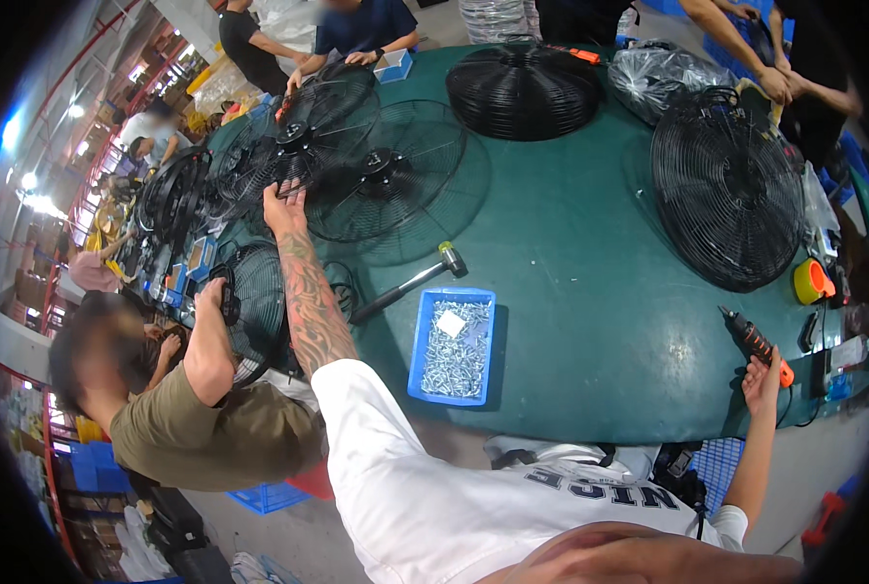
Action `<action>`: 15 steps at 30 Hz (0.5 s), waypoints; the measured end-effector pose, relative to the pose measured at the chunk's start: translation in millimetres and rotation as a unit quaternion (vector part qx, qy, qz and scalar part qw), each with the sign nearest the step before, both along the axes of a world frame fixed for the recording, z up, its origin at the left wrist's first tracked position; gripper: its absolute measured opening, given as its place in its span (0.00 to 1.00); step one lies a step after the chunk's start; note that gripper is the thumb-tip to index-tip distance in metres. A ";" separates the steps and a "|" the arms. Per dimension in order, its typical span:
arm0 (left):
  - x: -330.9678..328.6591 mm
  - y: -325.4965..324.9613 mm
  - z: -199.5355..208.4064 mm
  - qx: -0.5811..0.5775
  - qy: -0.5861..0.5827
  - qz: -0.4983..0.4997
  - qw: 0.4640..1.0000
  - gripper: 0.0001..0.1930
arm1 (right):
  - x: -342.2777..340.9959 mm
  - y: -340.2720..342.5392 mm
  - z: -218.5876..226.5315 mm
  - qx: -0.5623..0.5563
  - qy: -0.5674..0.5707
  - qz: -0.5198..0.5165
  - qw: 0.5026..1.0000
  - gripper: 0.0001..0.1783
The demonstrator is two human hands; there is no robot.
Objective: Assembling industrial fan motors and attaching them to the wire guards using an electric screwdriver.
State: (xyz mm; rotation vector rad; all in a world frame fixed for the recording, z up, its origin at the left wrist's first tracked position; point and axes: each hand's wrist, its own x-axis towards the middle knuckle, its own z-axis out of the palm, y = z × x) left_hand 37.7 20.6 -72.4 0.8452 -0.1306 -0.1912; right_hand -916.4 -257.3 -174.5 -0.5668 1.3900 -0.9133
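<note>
A large table (590, 292) covered in dark green sheeting is seen at the centre of a workshop hall, its far edge rounded by the lens. Bright ceiling lamps (27, 180) are strung along the upper left, where red steel framing (93, 146) is run beside a long row of further workstations. The floor (288, 535) beneath the near edge is made of pale grey concrete. Blue plastic crates (93, 467) are stacked on it at the lower left, and a blue slatted crate (717, 467) is placed under the table's right end. Grey concrete is also seen beyond the table's far side.
</note>
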 end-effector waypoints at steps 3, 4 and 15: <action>9.1 9.3 5.3 0.036 0.016 0.006 0.999 0.14 | 2.0 -1.3 1.8 0.002 -0.006 0.006 1.000 0.34; 18.4 18.0 6.7 0.047 0.016 0.005 0.999 0.15 | 3.1 -1.2 0.6 0.004 -0.009 0.006 1.000 0.34; 37.5 24.2 20.6 0.170 0.070 0.058 0.981 0.29 | 1.0 4.7 5.0 0.020 0.000 -0.002 1.000 0.35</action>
